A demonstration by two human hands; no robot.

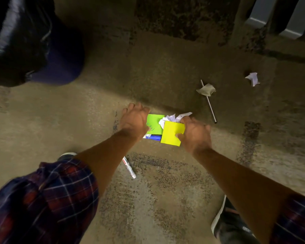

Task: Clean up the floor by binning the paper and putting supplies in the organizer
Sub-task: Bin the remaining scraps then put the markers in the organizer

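My right hand (195,134) pinches a yellow sticky-note pad (172,133) and also holds crumpled white paper (173,118) above it. My left hand (135,120) rests on the left edge of a green sticky-note pad (155,123) on the floor; whether it grips the pad is unclear. A blue-and-white marker (152,137) lies under the pads. A white marker (129,167) lies on the floor below my left forearm. To the right lie a crumpled brown paper (206,89), a thin white stick (209,104) and a crumpled white paper (253,78).
A bin with a black liner (25,41) stands at the upper left. Furniture legs (239,20) rise at the upper right. My shoes show at the lower left (67,155) and lower right (225,224). The floor is speckled tan concrete.
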